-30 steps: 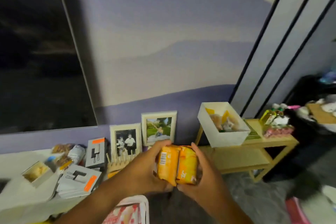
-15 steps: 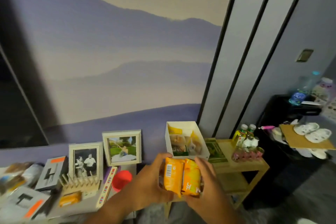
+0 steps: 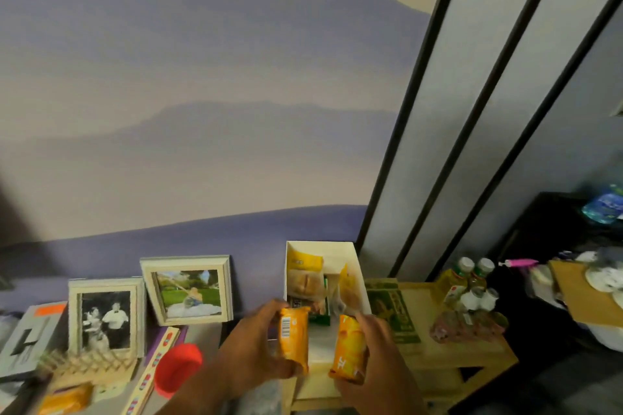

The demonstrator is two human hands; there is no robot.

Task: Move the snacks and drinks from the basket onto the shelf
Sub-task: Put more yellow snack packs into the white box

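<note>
My left hand (image 3: 256,347) grips an orange snack packet (image 3: 294,337) with a barcode on its side. My right hand (image 3: 381,350) grips a second orange snack packet (image 3: 349,347). The two packets are held apart, just in front of a white box (image 3: 354,263) that holds several snack packs. The box stands on the left end of a light wooden shelf (image 3: 472,352). Small drink bottles (image 3: 468,283) and a pink snack bag (image 3: 467,325) stand on the shelf's right end. The basket is out of sight.
Left of the shelf, a low surface carries two photo frames (image 3: 187,290), a red cup (image 3: 177,367), a wooden rack (image 3: 91,364), grey boxes (image 3: 27,340) and an orange packet (image 3: 65,397). A green flat pack (image 3: 392,310) lies on the shelf. A black stand (image 3: 546,229) with clutter is at the right.
The view has swung right and closer to the shelf. The two orange packets, held together before, are now separated, one in each hand, and nearer the white box.
</note>
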